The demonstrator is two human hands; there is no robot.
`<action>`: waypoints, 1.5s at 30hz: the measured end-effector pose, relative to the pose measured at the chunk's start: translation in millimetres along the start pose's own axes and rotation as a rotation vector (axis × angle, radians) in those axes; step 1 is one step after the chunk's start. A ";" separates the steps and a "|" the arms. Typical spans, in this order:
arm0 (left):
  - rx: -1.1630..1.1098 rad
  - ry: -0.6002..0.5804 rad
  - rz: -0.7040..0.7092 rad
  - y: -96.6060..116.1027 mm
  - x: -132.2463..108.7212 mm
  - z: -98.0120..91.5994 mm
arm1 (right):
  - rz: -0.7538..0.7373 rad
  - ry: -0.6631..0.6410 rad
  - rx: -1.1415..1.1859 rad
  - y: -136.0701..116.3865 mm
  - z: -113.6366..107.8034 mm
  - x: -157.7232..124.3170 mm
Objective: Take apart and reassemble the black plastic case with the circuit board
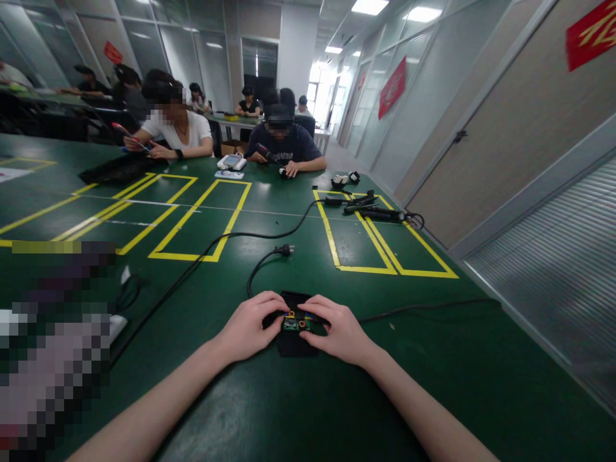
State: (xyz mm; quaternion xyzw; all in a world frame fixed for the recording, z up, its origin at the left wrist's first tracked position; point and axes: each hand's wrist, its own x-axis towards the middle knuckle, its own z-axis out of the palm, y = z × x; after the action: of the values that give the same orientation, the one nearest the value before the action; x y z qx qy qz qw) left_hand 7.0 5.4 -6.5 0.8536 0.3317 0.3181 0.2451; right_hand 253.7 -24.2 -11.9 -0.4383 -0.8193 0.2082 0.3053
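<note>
A small black box [292, 343] lies on the green table [298, 410] in front of me, its top off, with a green circuit board [294, 323] and coloured parts showing inside. My left hand [250, 327] grips its left side, fingers curled over the upper edge. On the box's right side rests my right hand [339, 330], its fingers bent and pressed against the board. A black cord runs from the box up to a loose plug [285, 249].
Yellow tape rectangles [197, 221] mark the table. Black tools and cables [375, 210] lie at the far right. A second cable [428, 308] trails right. People sit working at the far end. A blurred-out patch [58, 340] covers the left near side.
</note>
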 end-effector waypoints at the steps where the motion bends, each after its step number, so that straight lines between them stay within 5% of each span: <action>1: 0.006 0.003 0.003 -0.3 0.1 0.3 | -0.005 0.009 0.001 1.1 0.9 0.7; 13: 0.205 0.055 -0.009 -3.6 1.7 -12.0 | 0.111 0.108 0.018 7.2 -21.1 3.1; 19: 0.042 -0.033 0.066 7.9 -5.2 -19.2 | 0.114 -0.014 0.176 4.6 -33.4 -6.0; 24: 0.024 -0.146 0.012 9.1 -7.0 -13.8 | 0.116 -0.104 0.170 1.6 -29.7 -8.8; 31: 0.106 -0.018 -0.017 2.6 -2.6 -10.5 | 0.093 -0.039 0.055 5.6 -21.5 -6.8; 45: -0.014 -0.046 -0.094 2.0 -3.9 -13.5 | 0.103 0.019 0.035 7.6 -16.8 -3.1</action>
State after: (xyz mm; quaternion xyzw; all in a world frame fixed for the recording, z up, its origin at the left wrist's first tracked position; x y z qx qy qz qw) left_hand -3.9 4.0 2.5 0.8425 0.3634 0.2889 0.2733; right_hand 271.0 -21.6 -5.3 -0.4764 -0.7890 0.2338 0.3095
